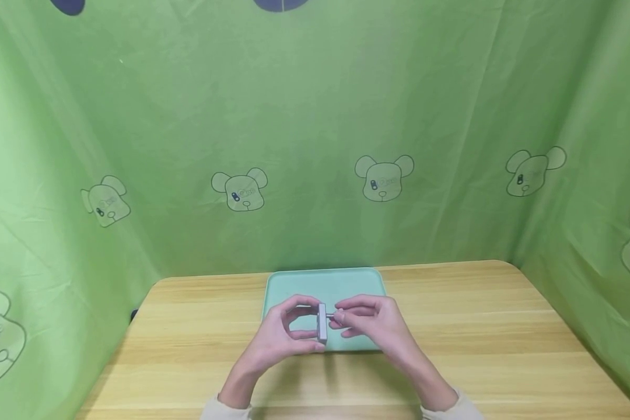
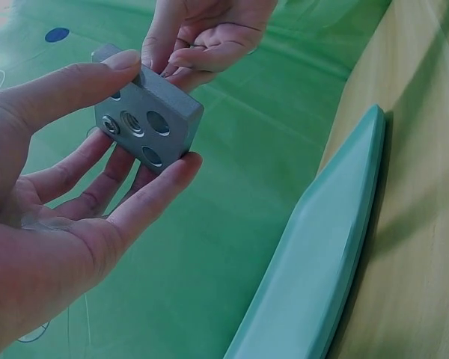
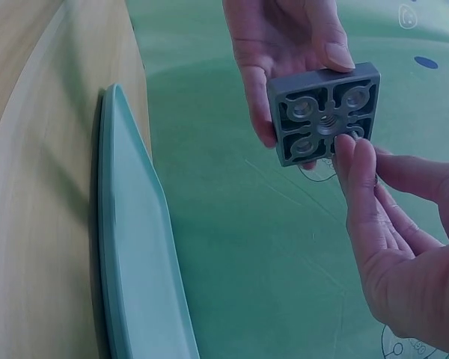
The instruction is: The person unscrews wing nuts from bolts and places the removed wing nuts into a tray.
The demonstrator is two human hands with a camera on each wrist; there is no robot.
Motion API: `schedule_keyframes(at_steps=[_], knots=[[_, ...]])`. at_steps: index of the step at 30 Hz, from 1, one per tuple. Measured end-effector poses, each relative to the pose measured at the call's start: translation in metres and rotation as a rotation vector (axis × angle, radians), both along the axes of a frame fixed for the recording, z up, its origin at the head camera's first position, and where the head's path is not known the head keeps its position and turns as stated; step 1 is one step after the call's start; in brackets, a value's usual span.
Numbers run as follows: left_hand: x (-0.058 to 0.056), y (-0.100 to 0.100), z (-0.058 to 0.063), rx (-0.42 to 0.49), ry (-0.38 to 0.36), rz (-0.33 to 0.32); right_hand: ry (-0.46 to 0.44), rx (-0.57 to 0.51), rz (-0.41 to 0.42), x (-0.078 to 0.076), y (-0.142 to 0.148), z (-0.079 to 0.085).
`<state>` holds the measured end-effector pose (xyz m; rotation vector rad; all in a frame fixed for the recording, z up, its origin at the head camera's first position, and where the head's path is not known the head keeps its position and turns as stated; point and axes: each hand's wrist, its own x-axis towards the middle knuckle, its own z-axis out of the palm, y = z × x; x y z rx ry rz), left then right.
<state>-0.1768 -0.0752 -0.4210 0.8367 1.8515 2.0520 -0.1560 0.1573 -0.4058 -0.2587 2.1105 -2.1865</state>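
My left hand [image 1: 279, 333] holds a square grey metal plate [image 1: 322, 324] by its edges, upright above the tray. In the left wrist view the plate's flat face shows round holes, with a small screw end [image 2: 111, 123] in one of them. Its other face, seen from the right wrist, is ribbed, with a threaded centre hole and rings at the corners. My right hand [image 1: 380, 322] pinches a thin metal screw [image 1: 330, 315] that runs to the plate's ribbed side. Threads show at the lower corner beside the right fingertips [image 3: 345, 146]; the screw's head is hidden by them.
Beneath the hands a mint-green tray [image 1: 325, 281] lies on the wood-grain table [image 1: 467, 315]. Green curtains [image 1: 315, 105] printed with bear heads enclose the table at the back and both sides.
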Motion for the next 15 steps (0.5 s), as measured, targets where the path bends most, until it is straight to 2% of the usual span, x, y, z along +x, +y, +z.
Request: schedule_keyframes(at_steps=[10,15], knots=[[-0.0006,-0.0007,-0.0005,0.000,-0.011,0.010,0.097,0.073,-0.048,0.0045,-0.0026,0.0025],[-0.0012,-0.0019,-0.0018,0.030,-0.012,-0.002,0.214,0.139,-0.090,0.0071,-0.0065,0.0037]])
